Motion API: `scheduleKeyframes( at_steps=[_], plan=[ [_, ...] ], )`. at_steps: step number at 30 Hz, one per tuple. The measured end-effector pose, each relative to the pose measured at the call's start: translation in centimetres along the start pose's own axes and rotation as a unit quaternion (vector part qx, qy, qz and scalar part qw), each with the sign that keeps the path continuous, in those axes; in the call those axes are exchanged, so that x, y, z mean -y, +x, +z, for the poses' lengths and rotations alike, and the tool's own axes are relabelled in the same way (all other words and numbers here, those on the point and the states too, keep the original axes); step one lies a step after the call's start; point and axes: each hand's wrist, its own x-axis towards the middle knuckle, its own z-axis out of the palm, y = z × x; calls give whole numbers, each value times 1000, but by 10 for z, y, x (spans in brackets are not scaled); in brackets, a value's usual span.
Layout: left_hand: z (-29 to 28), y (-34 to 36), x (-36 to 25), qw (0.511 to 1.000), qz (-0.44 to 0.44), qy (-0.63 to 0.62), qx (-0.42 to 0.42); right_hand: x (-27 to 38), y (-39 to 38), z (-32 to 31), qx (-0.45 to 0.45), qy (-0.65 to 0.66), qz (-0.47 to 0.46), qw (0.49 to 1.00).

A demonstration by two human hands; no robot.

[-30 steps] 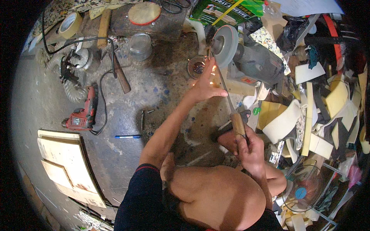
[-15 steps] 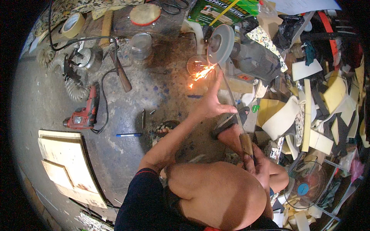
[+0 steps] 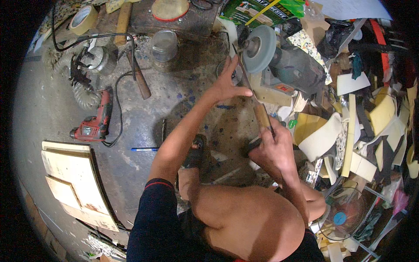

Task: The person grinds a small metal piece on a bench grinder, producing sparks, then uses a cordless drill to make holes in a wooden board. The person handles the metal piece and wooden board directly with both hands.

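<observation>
I hold a wooden-handled blade (image 3: 262, 114) just left of a pale grinding wheel (image 3: 262, 49), my right hand (image 3: 278, 145) closed around its near end, my left hand (image 3: 227, 88) spread with thumb and fingertips at its far stretch; contact with the wheel I cannot tell. A red drill (image 3: 97, 123) lies left, foam offcuts (image 3: 321, 137) right

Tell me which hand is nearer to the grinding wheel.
Left. The left hand is spread just left of and below the grinding wheel, at the blade; the right hand is farther below, around the wooden handle.
</observation>
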Motion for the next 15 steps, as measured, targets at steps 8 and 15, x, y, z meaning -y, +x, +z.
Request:
scheduleKeyframes(
  at_steps=[8, 15],
  plan=[
    [-5, 35, 23, 1000, 9, -10, 16, -14, 59, 17, -21, 11, -25, 999],
    [-8, 46, 27, 1000, -7, 24, 14, -13, 75, 18, -27, 19, -20, 999]
  ],
)
